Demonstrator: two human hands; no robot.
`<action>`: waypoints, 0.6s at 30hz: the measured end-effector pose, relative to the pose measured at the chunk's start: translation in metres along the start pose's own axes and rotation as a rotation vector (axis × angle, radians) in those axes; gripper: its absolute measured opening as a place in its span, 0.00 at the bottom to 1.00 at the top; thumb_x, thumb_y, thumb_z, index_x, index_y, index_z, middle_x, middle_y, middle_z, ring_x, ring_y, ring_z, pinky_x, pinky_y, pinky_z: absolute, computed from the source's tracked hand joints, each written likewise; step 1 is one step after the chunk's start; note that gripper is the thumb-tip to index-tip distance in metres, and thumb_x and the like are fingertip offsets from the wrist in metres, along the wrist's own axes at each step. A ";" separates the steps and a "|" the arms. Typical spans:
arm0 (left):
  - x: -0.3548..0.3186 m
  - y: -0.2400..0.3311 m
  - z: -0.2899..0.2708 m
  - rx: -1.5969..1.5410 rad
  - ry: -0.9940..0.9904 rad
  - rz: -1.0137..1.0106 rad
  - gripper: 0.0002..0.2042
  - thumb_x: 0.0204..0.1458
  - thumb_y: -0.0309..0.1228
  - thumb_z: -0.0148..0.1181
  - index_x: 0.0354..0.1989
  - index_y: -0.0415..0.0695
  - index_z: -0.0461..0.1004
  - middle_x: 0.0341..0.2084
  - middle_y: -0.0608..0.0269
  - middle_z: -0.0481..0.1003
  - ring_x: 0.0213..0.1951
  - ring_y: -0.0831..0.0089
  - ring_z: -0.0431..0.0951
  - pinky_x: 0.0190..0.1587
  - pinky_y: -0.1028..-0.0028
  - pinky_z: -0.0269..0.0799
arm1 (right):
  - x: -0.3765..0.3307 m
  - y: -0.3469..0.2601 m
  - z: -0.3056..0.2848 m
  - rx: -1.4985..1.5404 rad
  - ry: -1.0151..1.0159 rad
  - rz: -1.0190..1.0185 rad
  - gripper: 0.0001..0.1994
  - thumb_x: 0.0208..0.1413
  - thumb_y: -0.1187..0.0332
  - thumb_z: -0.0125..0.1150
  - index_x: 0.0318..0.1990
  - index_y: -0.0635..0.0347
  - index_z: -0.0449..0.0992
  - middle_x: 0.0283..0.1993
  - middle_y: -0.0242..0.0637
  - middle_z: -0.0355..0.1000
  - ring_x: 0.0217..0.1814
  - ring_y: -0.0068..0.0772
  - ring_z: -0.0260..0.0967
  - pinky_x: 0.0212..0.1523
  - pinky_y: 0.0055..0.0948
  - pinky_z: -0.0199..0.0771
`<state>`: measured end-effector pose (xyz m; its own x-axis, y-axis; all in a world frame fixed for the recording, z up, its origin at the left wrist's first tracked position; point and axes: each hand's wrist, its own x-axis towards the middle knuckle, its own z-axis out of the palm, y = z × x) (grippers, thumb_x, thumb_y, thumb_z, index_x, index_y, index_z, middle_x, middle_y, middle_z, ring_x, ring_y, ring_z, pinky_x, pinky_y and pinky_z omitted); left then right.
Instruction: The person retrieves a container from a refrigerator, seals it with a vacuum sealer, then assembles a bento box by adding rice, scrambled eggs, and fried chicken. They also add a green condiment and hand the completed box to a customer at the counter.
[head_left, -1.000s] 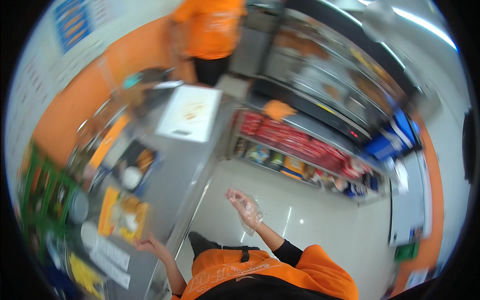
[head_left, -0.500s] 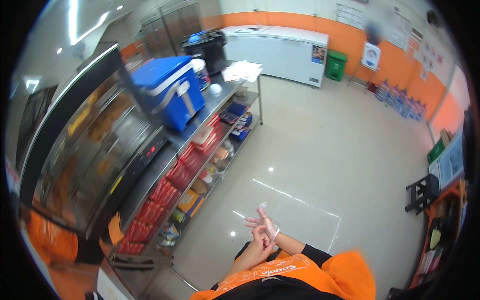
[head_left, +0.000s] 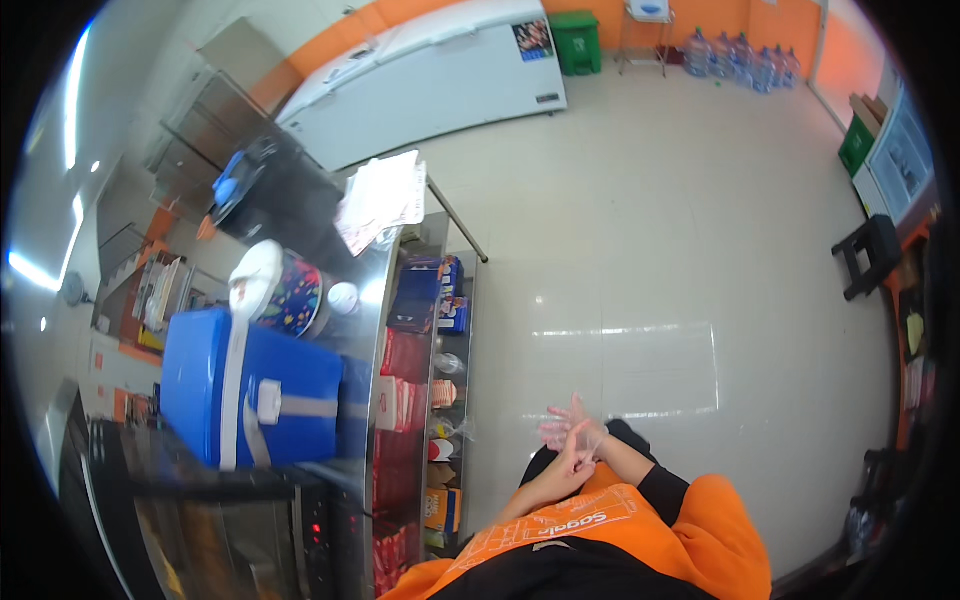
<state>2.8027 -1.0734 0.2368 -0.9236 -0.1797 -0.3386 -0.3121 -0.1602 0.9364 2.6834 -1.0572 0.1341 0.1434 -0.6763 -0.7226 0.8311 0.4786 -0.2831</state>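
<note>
In front of my body, low in the view, my right hand wears a thin clear plastic glove. Its fingers are spread apart and it holds nothing. My left hand is bare and crosses over at the right wrist. There its fingers are closed on the glove near the cuff; their tips are small and partly hidden. Both hands are above the tiled floor, away from the shelf.
To the left, a steel table carries a blue cooler box, a white-lidded tub, papers and a black bin. Red packs fill its shelf. A chest freezer stands far back; a black stool is at right.
My view has turned left, bringing the cooler and steel table closer. My left hand stays at the right wrist on the glove, and the right fingers stay spread.
</note>
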 end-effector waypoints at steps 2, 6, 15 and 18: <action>0.036 -0.002 -0.043 -0.076 -0.137 -0.010 0.39 0.57 0.24 0.51 0.68 0.47 0.29 0.24 0.69 0.65 0.27 0.82 0.64 0.34 0.78 0.63 | 0.025 -0.036 0.005 0.059 0.089 -0.053 0.47 0.51 0.26 0.24 0.67 0.55 0.53 0.61 0.54 0.60 0.59 0.54 0.62 0.58 0.50 0.63; 0.144 0.010 -0.191 -0.192 -0.396 -0.287 0.32 0.58 0.34 0.54 0.68 0.49 0.45 0.33 0.64 0.72 0.40 0.79 0.70 0.47 0.75 0.65 | 0.071 -0.135 0.011 0.148 0.188 -0.080 0.49 0.49 0.24 0.22 0.68 0.54 0.51 0.62 0.49 0.61 0.61 0.46 0.60 0.58 0.43 0.61; 0.267 -0.234 -0.633 0.553 1.356 -0.241 0.18 0.54 0.38 0.59 0.47 0.39 0.69 0.40 0.54 0.72 0.42 0.66 0.72 0.47 0.68 0.68 | 0.282 -0.269 -0.031 0.291 0.165 -0.057 0.41 0.56 0.31 0.26 0.59 0.59 0.64 0.39 0.39 0.71 0.37 0.32 0.70 0.40 0.29 0.71; 0.317 -0.240 -0.749 0.602 1.703 -0.458 0.20 0.53 0.38 0.58 0.48 0.35 0.67 0.43 0.48 0.70 0.44 0.58 0.71 0.49 0.64 0.67 | 0.351 -0.309 -0.039 0.304 0.177 -0.043 0.39 0.58 0.33 0.28 0.56 0.62 0.66 0.38 0.38 0.71 0.38 0.32 0.70 0.43 0.30 0.71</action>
<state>2.7515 -1.8194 -0.1639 0.3142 -0.9443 0.0985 -0.8191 -0.2171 0.5309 2.4561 -1.4204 -0.0572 0.0317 -0.5718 -0.8198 0.9602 0.2453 -0.1340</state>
